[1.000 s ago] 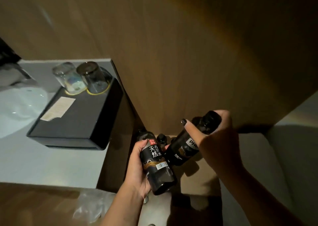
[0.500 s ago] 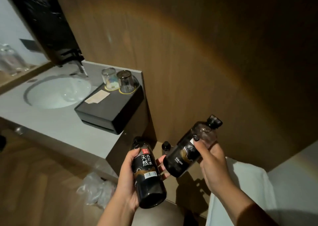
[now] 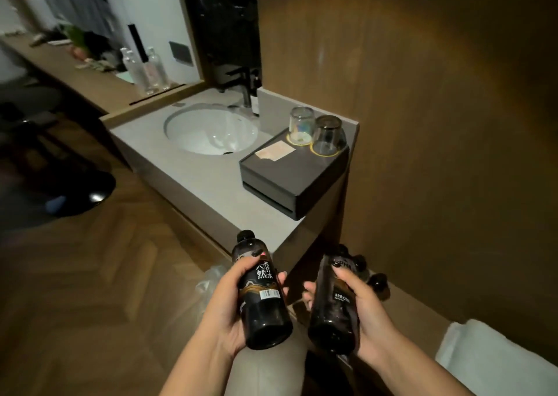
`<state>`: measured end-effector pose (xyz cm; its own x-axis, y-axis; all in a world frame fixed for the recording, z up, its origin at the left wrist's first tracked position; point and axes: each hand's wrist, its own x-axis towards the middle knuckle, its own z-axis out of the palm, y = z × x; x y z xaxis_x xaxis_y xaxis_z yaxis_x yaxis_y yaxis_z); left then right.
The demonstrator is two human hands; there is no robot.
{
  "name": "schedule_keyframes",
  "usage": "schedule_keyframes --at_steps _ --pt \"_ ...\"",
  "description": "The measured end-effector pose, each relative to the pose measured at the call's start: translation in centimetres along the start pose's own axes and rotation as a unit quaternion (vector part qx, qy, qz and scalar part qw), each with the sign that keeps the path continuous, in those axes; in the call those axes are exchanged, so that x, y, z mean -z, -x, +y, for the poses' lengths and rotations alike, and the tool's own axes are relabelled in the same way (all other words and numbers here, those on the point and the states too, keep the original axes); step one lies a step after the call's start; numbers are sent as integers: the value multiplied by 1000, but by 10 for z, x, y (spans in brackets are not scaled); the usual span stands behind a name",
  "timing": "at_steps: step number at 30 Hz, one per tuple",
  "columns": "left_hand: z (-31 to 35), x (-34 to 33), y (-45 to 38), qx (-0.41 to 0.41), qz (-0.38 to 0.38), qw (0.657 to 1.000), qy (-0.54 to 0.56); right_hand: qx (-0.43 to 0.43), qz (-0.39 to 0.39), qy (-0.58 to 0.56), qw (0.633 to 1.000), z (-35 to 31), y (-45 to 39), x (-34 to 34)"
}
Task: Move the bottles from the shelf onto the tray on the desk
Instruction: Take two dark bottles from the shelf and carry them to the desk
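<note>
The left hand (image 3: 229,308) holds a dark bottle (image 3: 259,290) in the lower centre of the frame. The fingers (image 3: 241,267) curl round the labelled body from the left, and fingertips show past its right edge. The bottle tilts cap-up and away from the camera, base toward the viewer. Its contents cannot be told through the dark wall.

The right hand (image 3: 362,308) holds a second dark bottle (image 3: 333,302) just to the right of the first, the two bottles apart. The fingers wrap the body from the right, with one fingertip laid on the upper label. This bottle also points cap-away, base toward the viewer. Both forearms enter from the bottom edge.

Behind the second bottle, more dark bottle caps (image 3: 379,281) show at a low ledge by the wood wall panel (image 3: 437,124).

In the centre of the frame, the grey counter (image 3: 193,172) carries a round white sink (image 3: 208,133) with a dark tap (image 3: 244,84) behind it. A dark box tray (image 3: 290,181) sits at the counter's right end. On it two glasses (image 3: 314,130) stand upside down, side by side, each on a yellow-edged ring, and a pale card (image 3: 274,151) lies near them.

In the upper left, clear bottles (image 3: 148,69) stand on a long wooden counter (image 3: 90,84). White fabric (image 3: 495,356) lies at the lower right. The floor (image 3: 90,275) is herringbone wood.
</note>
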<state>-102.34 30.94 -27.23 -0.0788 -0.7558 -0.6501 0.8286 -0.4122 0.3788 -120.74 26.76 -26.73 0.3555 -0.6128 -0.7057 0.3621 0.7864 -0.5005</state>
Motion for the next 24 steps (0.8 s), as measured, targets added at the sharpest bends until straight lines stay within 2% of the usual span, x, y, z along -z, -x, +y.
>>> schedule_keyframes --at_steps 4,7,12,17,24 --pt "44 43 7 -11 -8 1000 -1 8 -28 45 999 16 -27 -54" --pt "84 76 10 -45 48 996 -61 41 -55 129 989 32 -48 -103" --pt "155 133 24 -93 107 984 -110 116 -30 301 946 77 -91 -186" --pt "217 188 41 -106 146 978 -108 136 -40 359 922 122 -123 -262" --pt "280 251 64 -128 171 975 -60 101 -98 417 898 163 -161 -349"
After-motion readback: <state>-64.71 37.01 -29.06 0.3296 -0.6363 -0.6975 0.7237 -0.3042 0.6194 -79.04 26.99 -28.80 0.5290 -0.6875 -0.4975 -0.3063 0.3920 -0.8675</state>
